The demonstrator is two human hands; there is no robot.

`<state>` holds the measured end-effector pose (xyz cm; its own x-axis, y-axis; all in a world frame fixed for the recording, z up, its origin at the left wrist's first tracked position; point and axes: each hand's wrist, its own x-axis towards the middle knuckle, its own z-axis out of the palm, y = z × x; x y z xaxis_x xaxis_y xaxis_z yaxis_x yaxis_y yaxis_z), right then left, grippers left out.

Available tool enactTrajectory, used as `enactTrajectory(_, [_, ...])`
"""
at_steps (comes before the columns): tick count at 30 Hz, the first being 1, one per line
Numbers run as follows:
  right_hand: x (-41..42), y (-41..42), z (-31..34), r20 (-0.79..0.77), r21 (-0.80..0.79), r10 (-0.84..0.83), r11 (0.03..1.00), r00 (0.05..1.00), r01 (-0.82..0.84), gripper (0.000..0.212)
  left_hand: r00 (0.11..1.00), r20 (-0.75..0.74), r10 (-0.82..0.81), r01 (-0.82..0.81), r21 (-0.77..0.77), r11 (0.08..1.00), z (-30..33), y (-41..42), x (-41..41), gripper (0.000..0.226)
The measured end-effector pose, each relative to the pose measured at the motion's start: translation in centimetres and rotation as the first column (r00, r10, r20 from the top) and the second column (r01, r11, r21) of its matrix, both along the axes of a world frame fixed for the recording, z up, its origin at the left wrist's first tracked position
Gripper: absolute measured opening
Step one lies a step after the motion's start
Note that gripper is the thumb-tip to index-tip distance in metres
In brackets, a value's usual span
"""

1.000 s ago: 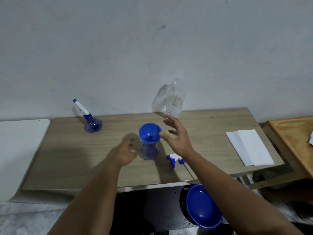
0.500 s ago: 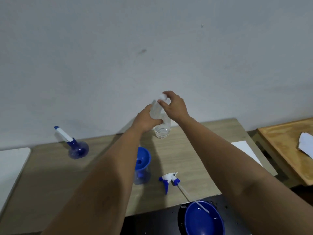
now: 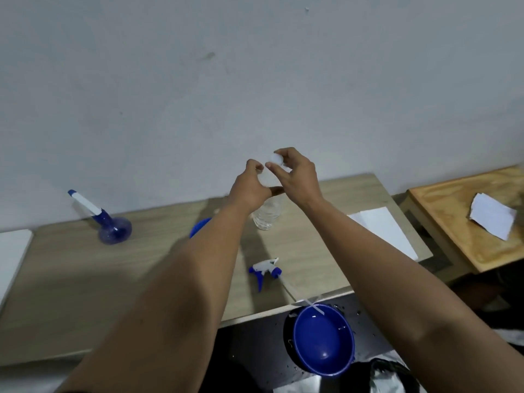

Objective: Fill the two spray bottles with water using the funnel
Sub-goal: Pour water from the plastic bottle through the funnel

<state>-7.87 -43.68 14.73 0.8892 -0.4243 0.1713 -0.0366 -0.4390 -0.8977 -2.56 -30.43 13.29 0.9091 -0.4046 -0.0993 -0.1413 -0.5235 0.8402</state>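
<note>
- Cap [image 3: 275, 158] pinched between thumb and fingertips of the right hand [image 3: 296, 177], just above the neck of the water bottle [image 3: 266, 215]; looks already off or nearly so, though blur leaves that uncertain.
- Left hand [image 3: 251, 187] curled round the bottle's upper part, holding it upright on the table [image 3: 71, 279]; water visible low in the bottle, below the grip.
- Best done by keeping the left grip firm but not squeezing, lest the thin plastic buckle and spill; lifting the cap straight up and setting it within easy reach.
- Funnel [image 3: 200, 226] below and left of the grip, mostly hidden behind the left forearm, so its seating in the open spray bottle under it cannot be checked.
- Spray head [image 3: 265, 269] lying loose on the table, nearer than the grip; second spray bottle [image 3: 113, 229] far left, head on.
- Blue bowl [image 3: 323, 338] below the table edge; paper [image 3: 382, 231] to the right.
- Compared with half a second back: right fingers raised off the bottle top with the cap; left hand in much the same grip; bottle in the same spot.
</note>
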Motion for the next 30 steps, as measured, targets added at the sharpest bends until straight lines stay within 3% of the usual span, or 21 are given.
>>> enactTrajectory(5, [-3.4, -0.1, 0.0, 0.037, -0.032, 0.083, 0.996, 0.996, -0.082, 0.029, 0.996, -0.005, -0.091, 0.091, -0.010, 0.996, -0.2, 0.6, -2.9, 0.071])
enactTrajectory(8, [-4.1, 0.0, 0.1, 0.032, 0.064, 0.056, 0.996, 0.998, -0.058, 0.036, 0.992, -0.012, -0.127, 0.127, -0.014, 0.992, -0.7, 0.8, -3.8, 0.082])
enactTrajectory(12, [-4.4, 0.2, -0.7, 0.078, 0.188, 0.030, 0.981, 0.997, -0.044, 0.035, 0.996, -0.044, -0.076, 0.072, -0.084, 0.994, -1.4, 0.5, -4.6, 0.083])
enactTrajectory(20, [-4.8, -0.5, -0.8, 0.134, 0.190, 0.143, 0.967, 0.981, -0.167, 0.015, 0.998, -0.049, -0.029, 0.024, -0.088, 0.996, -2.6, 0.3, -4.6, 0.074])
enactTrajectory(26, [-5.1, -0.4, -0.8, 0.079, 0.230, 0.135, 0.962, 0.988, -0.150, 0.035, 0.998, -0.051, -0.027, 0.020, -0.135, 0.991, -2.9, 0.6, -4.9, 0.070])
enactTrajectory(30, [-5.2, -0.7, -0.6, 0.102, 0.203, 0.181, 0.959, 0.978, -0.199, 0.016, 0.999, -0.035, -0.023, 0.019, -0.121, 0.992, -2.9, 0.7, -5.1, 0.074])
